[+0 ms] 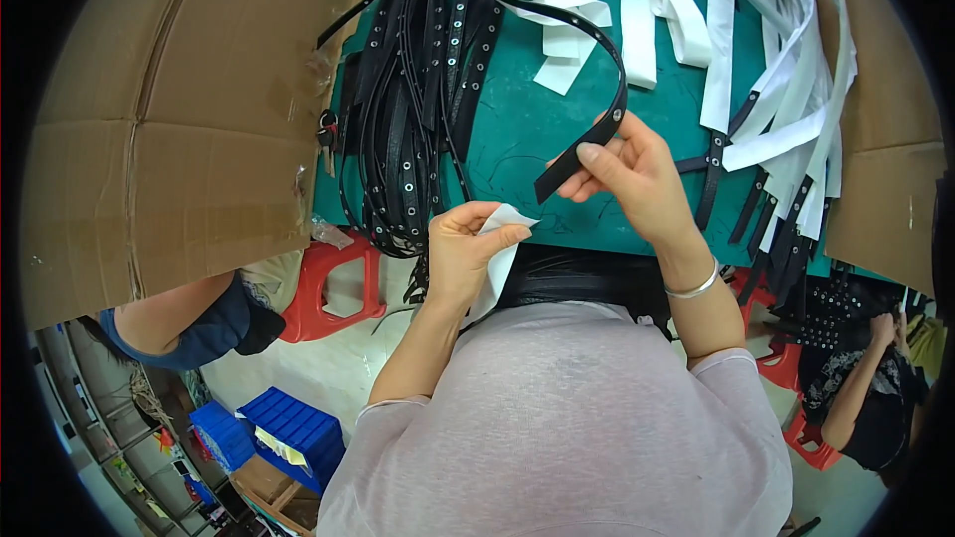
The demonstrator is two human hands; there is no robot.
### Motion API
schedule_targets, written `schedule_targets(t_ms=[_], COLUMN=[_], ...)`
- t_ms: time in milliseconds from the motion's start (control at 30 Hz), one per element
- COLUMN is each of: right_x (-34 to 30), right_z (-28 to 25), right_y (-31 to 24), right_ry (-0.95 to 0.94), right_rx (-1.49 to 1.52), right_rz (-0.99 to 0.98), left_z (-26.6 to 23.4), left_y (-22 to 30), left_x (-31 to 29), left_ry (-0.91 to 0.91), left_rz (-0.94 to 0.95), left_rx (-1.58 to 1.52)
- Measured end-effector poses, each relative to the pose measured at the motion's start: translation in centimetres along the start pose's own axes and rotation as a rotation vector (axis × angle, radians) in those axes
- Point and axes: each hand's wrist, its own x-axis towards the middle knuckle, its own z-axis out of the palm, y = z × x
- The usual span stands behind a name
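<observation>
My right hand (642, 179) pinches a black strap (601, 133) near its flat end, with a metal eyelet or rivet just above the fingers. From there the strap curves up and back over the green tabletop (512, 139). Lower and to the left, my left hand (460, 257) grips a white strip (500, 268) between thumb and fingers; its lower part hangs toward my lap. Beside that hand lies a heap of black straps (406, 149), many dotted with metal eyelets. Loose white strips (642, 25) lie at the back, beyond my right hand.
A bundle of white strips with black ends (796, 109) hangs over the right table edge. Cardboard walls (90, 189) flank the table. A red stool (333, 288) and blue bins (303, 428) stand at left. Co-workers sit on both sides, one with a blue sleeve (184, 323).
</observation>
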Motion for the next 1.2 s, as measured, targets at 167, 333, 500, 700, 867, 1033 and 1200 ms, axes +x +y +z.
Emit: schedule_targets(t_ms=[167,333,500,700,867,1033,1200], right_x=[-0.7,-0.7,-0.8,-0.9,-0.9,-0.4,-0.2], right_z=[1.7,2.6,2.6,2.5,2.6,2.0,3.1], right_y=[0.6,1.0,0.7,0.9,1.2,3.1,3.9], right_ry=[0.014,0.051,0.041,0.034,0.028,-0.144,-0.037], right_rx=[-0.007,-0.013,-0.026,-0.034,-0.085,-0.198,0.098], right_rz=[0.004,-0.074,-0.072,-0.062,-0.027,0.129,0.244], left_z=[0.0,0.1,-0.4,-0.6,-0.9,-0.6,-1.0], left_y=[0.2,0.6,0.9,0.7,0.8,0.4,0.2], left_x=[-0.4,-0.4,-0.2,-0.2,-0.4,-0.3,0.2], left_ry=[0.065,0.070,0.090,0.021,-0.033,0.025,0.055], left_rz=[0.057,0.079,0.081,0.093,0.044,0.000,0.188], left_rx=[0.028,0.063,0.031,-0.025,-0.081,-0.123,0.121])
